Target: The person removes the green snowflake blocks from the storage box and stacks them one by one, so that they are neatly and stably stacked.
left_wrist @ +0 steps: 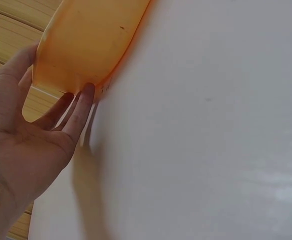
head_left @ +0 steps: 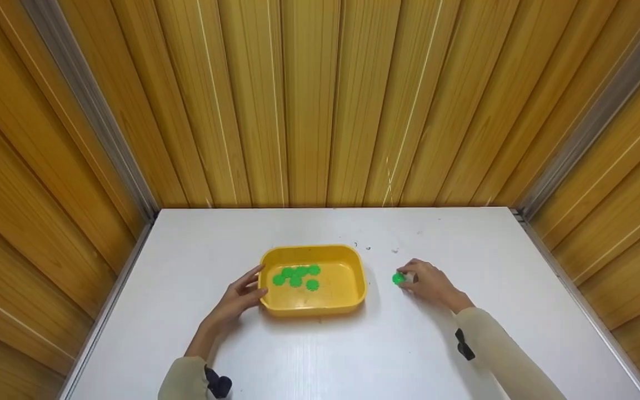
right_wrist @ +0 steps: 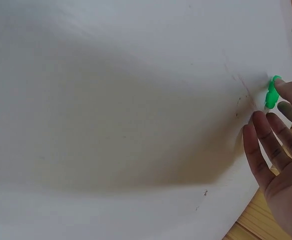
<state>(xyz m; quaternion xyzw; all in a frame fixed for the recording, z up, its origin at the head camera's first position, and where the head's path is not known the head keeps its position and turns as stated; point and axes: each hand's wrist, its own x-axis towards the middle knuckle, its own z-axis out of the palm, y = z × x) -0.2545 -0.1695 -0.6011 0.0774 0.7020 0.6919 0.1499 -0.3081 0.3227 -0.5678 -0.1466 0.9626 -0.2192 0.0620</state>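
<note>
A yellow plastic tub with rounded corners stands on the white table, several green notched discs lying flat inside it toward its left half. My left hand holds the tub's left end, thumb over the rim and fingers against the outer wall; the left wrist view shows those fingertips low on the tub's wall. To the right of the tub, my right hand pinches one more green disc between thumb and index finger. In the right wrist view that disc stands edge-on close over the table, the other fingers spread loosely.
The white table has small dark marks beyond the tub's right end. Wood-patterned panels rise behind the table and along both sides, with grey metal posts at the corners.
</note>
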